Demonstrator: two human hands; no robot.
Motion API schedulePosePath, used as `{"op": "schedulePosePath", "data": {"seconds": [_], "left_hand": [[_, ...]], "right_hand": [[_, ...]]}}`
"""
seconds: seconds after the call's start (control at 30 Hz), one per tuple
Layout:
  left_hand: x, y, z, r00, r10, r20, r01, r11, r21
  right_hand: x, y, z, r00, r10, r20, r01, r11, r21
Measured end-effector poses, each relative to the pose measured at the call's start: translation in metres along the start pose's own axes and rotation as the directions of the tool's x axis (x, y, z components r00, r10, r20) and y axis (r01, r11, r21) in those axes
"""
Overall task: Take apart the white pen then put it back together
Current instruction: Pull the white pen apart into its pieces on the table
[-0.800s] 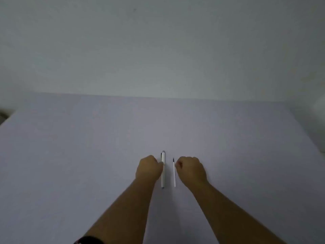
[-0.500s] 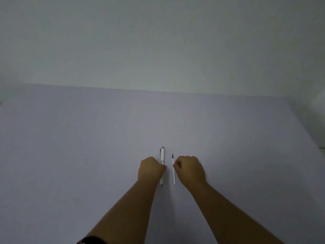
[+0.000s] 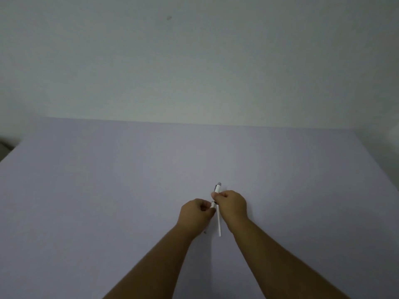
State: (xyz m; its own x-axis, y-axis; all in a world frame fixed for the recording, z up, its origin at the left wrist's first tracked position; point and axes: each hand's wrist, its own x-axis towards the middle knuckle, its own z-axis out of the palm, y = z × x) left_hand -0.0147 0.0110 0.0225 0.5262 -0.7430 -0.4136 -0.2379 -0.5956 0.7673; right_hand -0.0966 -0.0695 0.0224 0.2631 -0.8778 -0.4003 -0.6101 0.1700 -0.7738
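The white pen is in two parts over the pale purple table [image 3: 108, 201]. My left hand [image 3: 196, 213] is closed around the white barrel, which is tilted. Its capped end [image 3: 218, 187] pokes out beyond my right hand's fingers, and a short stretch [image 3: 213, 205] shows between the hands. My right hand [image 3: 232, 205] pinches the thin white refill [image 3: 219, 223], which runs back toward me between my wrists. The two hands touch, so where the refill's tip meets the barrel is hidden.
The table's far edge meets a plain grey-white wall [image 3: 194, 61]. A dark object [image 3: 3, 145] sits past the table's left corner.
Both hands have lifted their parts off the table and come together. The barrel and the refill, which lay side by side, now cross between the hands.
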Motion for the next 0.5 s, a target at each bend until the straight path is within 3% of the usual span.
{"op": "schedulePosePath", "data": {"seconds": [0.27, 0.37, 0.43, 0.5], "left_hand": [[0.003, 0.009, -0.011, 0.966, -0.104, 0.235, 0.084, 0.992, 0.093], [0.003, -0.001, -0.01, 0.967, -0.156, 0.201, 0.159, 0.987, 0.001], [0.004, -0.006, -0.01, 0.971, -0.17, 0.167, 0.178, 0.983, -0.035], [0.006, -0.006, -0.011, 0.975, -0.171, 0.144, 0.181, 0.982, -0.058]], "right_hand": [[0.018, 0.01, -0.01, 0.968, 0.216, -0.124, -0.198, 0.969, 0.147], [0.026, 0.021, -0.024, 0.994, 0.107, -0.032, -0.11, 0.986, -0.126], [0.022, 0.028, -0.022, 0.999, 0.038, 0.032, -0.025, 0.938, -0.345], [0.018, 0.034, -0.015, 0.998, 0.03, 0.06, -0.004, 0.921, -0.391]]}}
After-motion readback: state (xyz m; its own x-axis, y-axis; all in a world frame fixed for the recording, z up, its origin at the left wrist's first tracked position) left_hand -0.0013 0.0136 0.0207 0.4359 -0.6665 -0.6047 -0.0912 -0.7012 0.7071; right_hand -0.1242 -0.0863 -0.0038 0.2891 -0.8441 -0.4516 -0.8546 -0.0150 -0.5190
